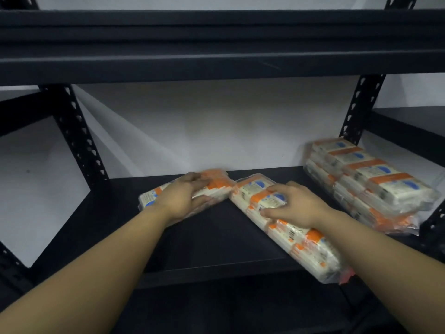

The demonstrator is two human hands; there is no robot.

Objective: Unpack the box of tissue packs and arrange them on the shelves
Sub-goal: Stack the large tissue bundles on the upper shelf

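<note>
Two wrapped tissue multipacks lay on the black shelf, forming a V. The left multipack lay near the back edge, and the left hand held it, fingers over its top and thumb at its near side. The right multipack ran slantwise, its near end hanging over the shelf's front edge; the right hand lay on its far half with fingers curled round it. A finished stack of multipacks stood at the back right corner. To do this step well, I think each hand should turn its pack parallel to the stack, then slide the right one back from the front edge before pushing both beside the stack.
</note>
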